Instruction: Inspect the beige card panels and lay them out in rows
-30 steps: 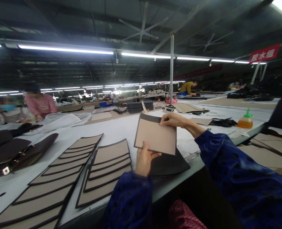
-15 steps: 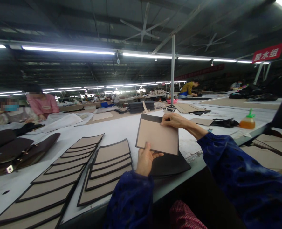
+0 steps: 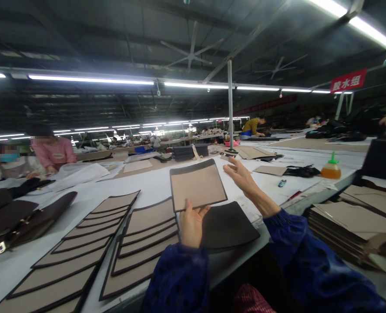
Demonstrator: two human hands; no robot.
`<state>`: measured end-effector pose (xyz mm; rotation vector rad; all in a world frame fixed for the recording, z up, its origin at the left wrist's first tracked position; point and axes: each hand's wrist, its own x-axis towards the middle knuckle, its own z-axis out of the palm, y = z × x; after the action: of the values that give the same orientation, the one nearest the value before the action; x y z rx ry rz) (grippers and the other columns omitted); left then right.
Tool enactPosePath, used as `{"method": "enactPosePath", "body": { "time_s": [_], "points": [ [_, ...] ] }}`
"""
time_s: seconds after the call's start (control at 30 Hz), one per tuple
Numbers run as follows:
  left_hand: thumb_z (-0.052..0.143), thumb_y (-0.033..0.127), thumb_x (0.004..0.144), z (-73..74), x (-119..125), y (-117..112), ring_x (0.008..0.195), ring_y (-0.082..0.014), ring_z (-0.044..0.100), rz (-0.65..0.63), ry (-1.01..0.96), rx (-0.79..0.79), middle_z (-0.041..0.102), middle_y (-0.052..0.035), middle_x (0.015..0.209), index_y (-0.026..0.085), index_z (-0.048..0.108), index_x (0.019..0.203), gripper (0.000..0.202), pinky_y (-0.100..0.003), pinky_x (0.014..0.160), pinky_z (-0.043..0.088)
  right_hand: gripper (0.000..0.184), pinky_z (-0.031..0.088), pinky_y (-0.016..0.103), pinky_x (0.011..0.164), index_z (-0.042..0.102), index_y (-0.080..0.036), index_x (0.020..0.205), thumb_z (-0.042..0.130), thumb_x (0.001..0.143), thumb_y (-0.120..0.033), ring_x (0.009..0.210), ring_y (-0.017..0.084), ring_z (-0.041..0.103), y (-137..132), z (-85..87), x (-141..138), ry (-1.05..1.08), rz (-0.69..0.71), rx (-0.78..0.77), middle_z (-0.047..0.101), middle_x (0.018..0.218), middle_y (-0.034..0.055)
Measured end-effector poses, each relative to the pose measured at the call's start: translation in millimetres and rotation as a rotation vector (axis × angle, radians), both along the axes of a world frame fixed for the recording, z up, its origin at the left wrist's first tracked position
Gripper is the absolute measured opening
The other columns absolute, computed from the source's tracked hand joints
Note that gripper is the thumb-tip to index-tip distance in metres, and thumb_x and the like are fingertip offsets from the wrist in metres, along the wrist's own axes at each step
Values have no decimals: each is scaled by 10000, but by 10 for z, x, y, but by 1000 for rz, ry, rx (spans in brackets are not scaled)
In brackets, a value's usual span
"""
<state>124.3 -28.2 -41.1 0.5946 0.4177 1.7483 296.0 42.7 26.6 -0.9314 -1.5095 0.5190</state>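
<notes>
My left hand (image 3: 191,224) grips the lower edge of a tan panel with a dark border (image 3: 197,184), held flat above the white table (image 3: 160,180). My right hand (image 3: 241,174) hovers just right of the panel with fingers spread, holding nothing. Under the panel lies a dark brown piece (image 3: 228,226) near the table's front edge. Left of it, two overlapping rows of similar tan panels (image 3: 147,230) (image 3: 78,252) are fanned out on the table.
A stack of tan sheets (image 3: 352,221) sits at the right. An orange glue bottle with a green cap (image 3: 330,169) stands farther right. Dark brown bags (image 3: 19,217) lie at the far left. Other people (image 3: 54,150) work at tables behind.
My right hand has let go of the panel's top right corner and opened. The panel has dropped lower and leftward in my left hand. The view has shifted right.
</notes>
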Motion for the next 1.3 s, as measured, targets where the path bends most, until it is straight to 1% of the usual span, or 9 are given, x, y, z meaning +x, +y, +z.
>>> {"method": "enactPosePath", "body": {
  "time_s": [0.1,0.2,0.5,0.77,0.87,0.93,1.03,1.17,1.3],
  "points": [
    [529,246,897,28,-2,-7,834,-206,665,2,-30,6,670,-101,939,112,588,890,147,-336,652,581,568,534,386,779,650,-147,1085,547,805,-630,900,255,657,-210,-250,2,76,260,-330,668,1066,152],
    [533,273,900,35,11,-14,800,-197,668,-29,-27,11,674,-100,926,114,592,917,170,-329,635,580,510,540,285,578,694,-146,912,599,770,-626,703,208,671,-368,-456,-39,141,439,-408,701,847,110],
    [513,444,893,22,-19,-25,894,-229,666,-162,-5,-29,659,-145,1086,132,610,1068,370,-356,695,587,345,450,213,425,653,-159,722,766,651,-478,512,128,590,-317,-669,-36,380,294,-337,630,643,19],
    [513,363,907,-42,-37,24,853,-221,682,-64,27,-110,659,-114,1071,165,572,1109,289,-352,678,594,331,474,255,490,647,-187,759,687,737,-514,580,167,616,-299,-805,91,245,193,-248,632,682,22],
    [549,280,891,-92,-37,56,833,-215,685,-20,70,-132,656,-91,1045,185,570,1081,214,-369,686,597,312,480,272,512,654,-197,841,627,799,-505,607,179,626,-307,-812,88,182,190,-206,626,717,22],
    [538,240,895,-97,-39,60,822,-203,684,-12,60,-145,652,-82,1031,184,573,1044,163,-368,690,598,391,487,283,514,625,-216,1082,577,834,-515,600,180,630,-328,-775,89,200,187,-203,627,755,21],
    [517,214,904,-70,-42,47,801,-187,683,-6,15,-160,645,-72,1033,179,564,1001,113,-353,671,599,603,495,285,519,392,-272,1393,540,860,-512,588,165,626,-357,-693,116,236,183,-181,598,781,-1],
    [506,206,909,-45,-44,33,782,-180,682,-1,12,-146,639,-65,1041,178,567,999,113,-344,650,596,605,488,255,522,485,-218,1349,603,818,-484,614,134,555,-321,-596,203,170,196,-124,520,729,-21],
    [543,228,889,-66,-35,35,774,-190,679,-21,64,-98,642,-76,1010,159,575,972,113,-357,645,594,516,462,217,550,566,-207,1286,566,842,-469,709,133,525,-194,-428,296,67,123,-101,598,823,19]
  ]
}}
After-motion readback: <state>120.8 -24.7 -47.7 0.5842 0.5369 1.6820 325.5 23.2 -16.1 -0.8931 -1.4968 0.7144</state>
